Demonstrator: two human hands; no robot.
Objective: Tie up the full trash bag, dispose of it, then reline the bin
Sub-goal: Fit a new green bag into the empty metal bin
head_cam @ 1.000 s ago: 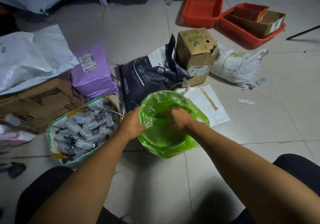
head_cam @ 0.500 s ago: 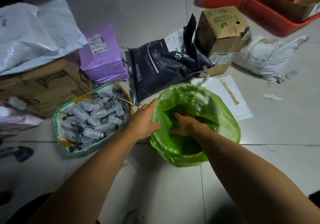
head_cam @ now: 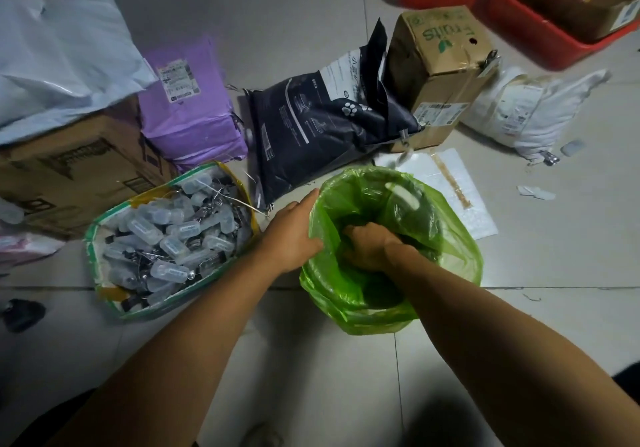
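- We've got the green bag [head_cam: 446, 238] lining the bin, which sits on the floor tiles [head_cam: 554, 238] in front of us.
- Our left hand [head_cam: 294, 235] lies against the outside of its left rim, fingers straight and together.
- Our right hand [head_cam: 372, 245] is down inside, fingers curled. Looks like it's bunching the plastic, but it's too dark to be sure.
- A tub of little plastic vials [head_cam: 169, 235] sits just to the left.
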